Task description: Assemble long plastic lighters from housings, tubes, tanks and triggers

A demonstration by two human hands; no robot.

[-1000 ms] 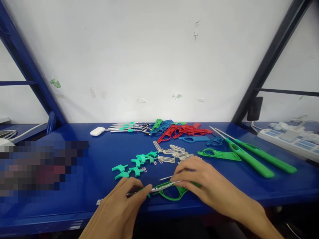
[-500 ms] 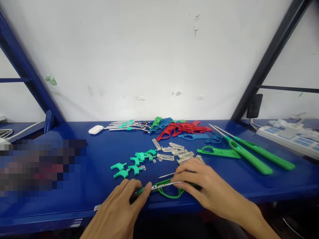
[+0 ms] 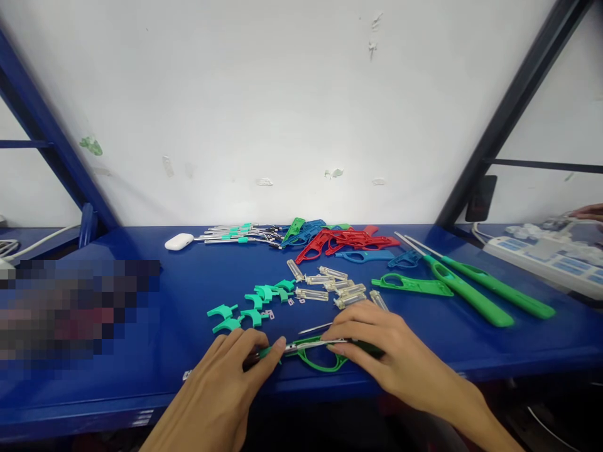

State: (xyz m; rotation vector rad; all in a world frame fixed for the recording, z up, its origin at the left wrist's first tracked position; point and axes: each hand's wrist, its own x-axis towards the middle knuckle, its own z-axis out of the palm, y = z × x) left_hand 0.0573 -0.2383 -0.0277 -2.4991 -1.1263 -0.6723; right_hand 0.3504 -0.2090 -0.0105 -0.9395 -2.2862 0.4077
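A green lighter casing half [image 3: 325, 369] lies at the table's front edge between my two hands. My left hand [image 3: 230, 370] is closed round its left end, thumb and forefinger pinching it beside a metal tube end [image 3: 291, 348]. From there thin white wires [image 3: 313, 343] run along the casing to the right. My right hand [image 3: 381, 345] pinches the wires with its fingertips and covers the casing's right end. Just behind the casing lies a thin metal rod [image 3: 315, 328]; its right end is hidden by my right hand.
Teal triggers [image 3: 254, 317] and clear fuel tanks [image 3: 311, 294] lie behind my hands. Farther back are metal tubes with wires [image 3: 230, 233] and red casing halves [image 3: 348, 242]. At right rest two green lighters [image 3: 471, 292], a loose green casing half [image 3: 414, 286] and a power strip [image 3: 532, 260].
The view has shifted slightly. My right fingertips have moved a little along the wires, which lie closer to the casing. My left hand keeps its hold.
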